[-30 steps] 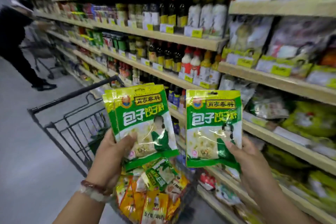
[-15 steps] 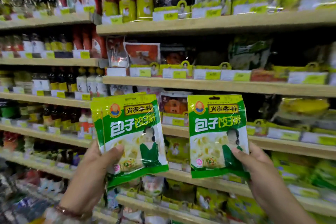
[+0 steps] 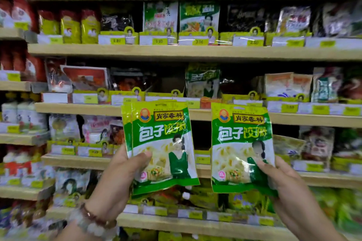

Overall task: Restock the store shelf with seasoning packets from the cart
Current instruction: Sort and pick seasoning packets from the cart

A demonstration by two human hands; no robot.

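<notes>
Seasoning packets (image 3: 159, 146) before stocked wooden store shelves (image 3: 176, 52), yellow price tags (image 3: 197, 41).

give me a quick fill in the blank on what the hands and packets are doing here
1. Each hand holds ____ seasoning packets.
2. The left hand holds its green seasoning packets with the ____ on the front.
3. The right hand grips its packet by the lower ____ corner.
4. The wrist with beaded bracelets is the ____ one.

Missing: green; thumb; right; left

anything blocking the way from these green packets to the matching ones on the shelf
Nothing visible. The left hand and right hand hold green seasoning packets in open air below the matching packets, which stand behind a low yellow tray front.
</notes>
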